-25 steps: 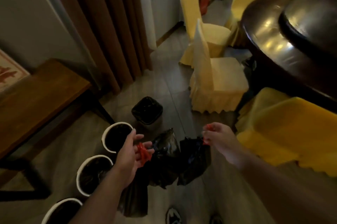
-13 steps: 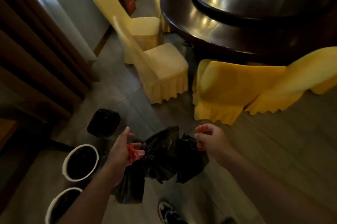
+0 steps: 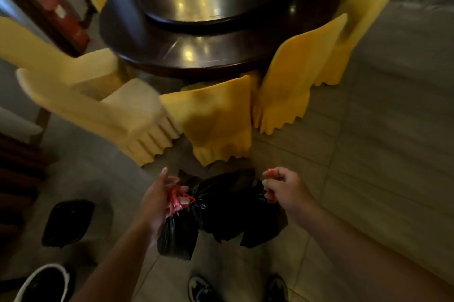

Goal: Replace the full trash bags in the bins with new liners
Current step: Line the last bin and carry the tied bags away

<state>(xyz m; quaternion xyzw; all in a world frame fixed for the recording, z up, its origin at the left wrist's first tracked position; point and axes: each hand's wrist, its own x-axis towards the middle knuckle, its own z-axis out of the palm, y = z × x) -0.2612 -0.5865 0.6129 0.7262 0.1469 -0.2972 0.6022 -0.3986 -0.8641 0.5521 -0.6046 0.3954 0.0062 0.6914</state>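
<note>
Two hands hold the black trash bags [image 3: 221, 211] near centre, off the floor. The left hand [image 3: 159, 201] grips bunched red drawstrings [image 3: 177, 199] and the right hand [image 3: 282, 188] pinches one loop, probably to carry them from the bins [image 3: 52, 266] near left.

I see the bags [image 3: 221, 211] hanging between my left hand [image 3: 159, 201] and right hand [image 3: 282, 188], above the floor [image 3: 368, 179] and just ahead of my shoes [image 3: 204, 289]. On the floor to my left sit the nearer bin [image 3: 44, 282], by my feet, and the farther bin [image 3: 67, 222] behind it. Chairs [image 3: 216, 120] stand beyond the bags, set around the worktop [image 3: 172, 51] behind them.
</note>
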